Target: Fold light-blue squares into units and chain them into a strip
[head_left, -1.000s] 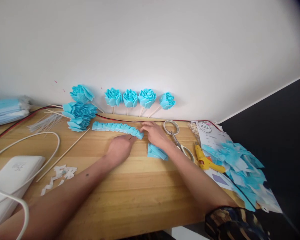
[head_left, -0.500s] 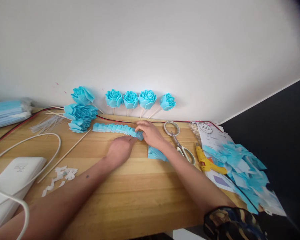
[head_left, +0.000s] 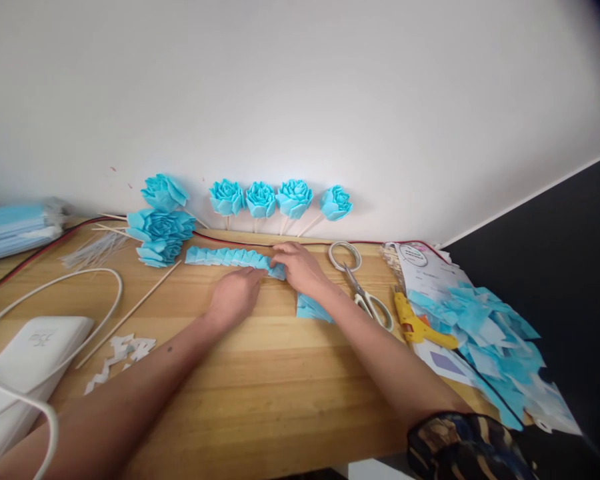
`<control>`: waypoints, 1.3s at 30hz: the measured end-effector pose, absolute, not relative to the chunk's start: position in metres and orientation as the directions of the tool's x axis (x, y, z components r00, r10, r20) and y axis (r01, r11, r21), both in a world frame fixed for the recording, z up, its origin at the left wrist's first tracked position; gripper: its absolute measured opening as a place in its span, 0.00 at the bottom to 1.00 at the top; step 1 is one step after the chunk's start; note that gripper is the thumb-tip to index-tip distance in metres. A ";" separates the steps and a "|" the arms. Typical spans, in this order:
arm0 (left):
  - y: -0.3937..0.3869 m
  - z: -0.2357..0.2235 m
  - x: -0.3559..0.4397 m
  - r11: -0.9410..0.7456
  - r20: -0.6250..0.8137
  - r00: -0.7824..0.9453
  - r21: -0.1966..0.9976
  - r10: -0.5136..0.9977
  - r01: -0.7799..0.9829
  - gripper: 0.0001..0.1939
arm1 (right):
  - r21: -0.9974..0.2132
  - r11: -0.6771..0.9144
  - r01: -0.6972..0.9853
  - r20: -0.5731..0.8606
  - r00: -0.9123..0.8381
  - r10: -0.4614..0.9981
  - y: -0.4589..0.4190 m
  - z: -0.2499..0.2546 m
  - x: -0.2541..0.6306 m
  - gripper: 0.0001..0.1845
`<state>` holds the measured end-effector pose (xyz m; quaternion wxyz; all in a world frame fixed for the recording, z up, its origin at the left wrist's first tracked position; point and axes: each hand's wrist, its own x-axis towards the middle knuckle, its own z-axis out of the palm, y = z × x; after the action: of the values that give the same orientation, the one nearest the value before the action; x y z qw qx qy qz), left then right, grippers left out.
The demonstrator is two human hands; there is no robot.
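Note:
A pleated light-blue strip [head_left: 225, 257] lies lengthwise on the wooden table, its folds overlapping in a row. At its right end, my left hand [head_left: 237, 293] presses its closed fingers against the lower edge. My right hand [head_left: 300, 267] pinches the same end from above, fingers bent over the folds. Under my right wrist, a few flat blue pieces [head_left: 311, 308] lie partly hidden. Scissors [head_left: 365, 293] with pale handles rest to the right, their tips at a roll of tape [head_left: 344, 256].
Several blue flowers [head_left: 294, 199] on sticks lean on the wall; more blue flowers [head_left: 163, 227] lie left. A yellow glue gun [head_left: 423, 327] and loose blue pieces [head_left: 490, 340] are at right. A white power bank [head_left: 40, 347], its cable, a wooden stick [head_left: 130, 313] and paper scraps [head_left: 130, 348] are at left.
My left hand has shifted slightly left and up along the strip's lower edge, its fingers now nearer the folds. The right hand stays at the strip's right end.

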<state>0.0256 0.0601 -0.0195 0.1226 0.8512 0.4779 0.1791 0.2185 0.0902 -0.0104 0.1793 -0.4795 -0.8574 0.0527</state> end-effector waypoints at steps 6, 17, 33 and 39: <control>0.060 -0.014 0.032 -0.528 0.114 0.517 0.253 0.848 0.811 0.19 | -0.194 0.550 0.812 0.237 -0.506 0.830 0.087 -0.006 0.215 0.19; 0.060 -0.012 0.034 -0.529 0.051 0.532 0.226 0.845 0.818 0.19 | -0.255 0.530 0.809 0.289 -0.459 0.840 0.086 0.004 0.223 0.25; 0.059 -0.016 0.028 -0.514 0.153 0.496 0.373 0.855 0.772 0.20 | -0.291 0.540 0.790 0.262 -0.477 0.839 0.099 0.007 0.212 0.22; 0.059 -0.013 0.022 -0.387 0.207 0.328 0.506 0.922 0.771 0.20 | -0.285 0.552 0.784 0.270 -0.486 0.831 0.103 -0.001 0.210 0.20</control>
<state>0.0222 0.0589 -0.0127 0.1603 0.7988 0.5298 0.2356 0.2097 0.1033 -0.0015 0.1908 -0.4695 -0.8599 0.0615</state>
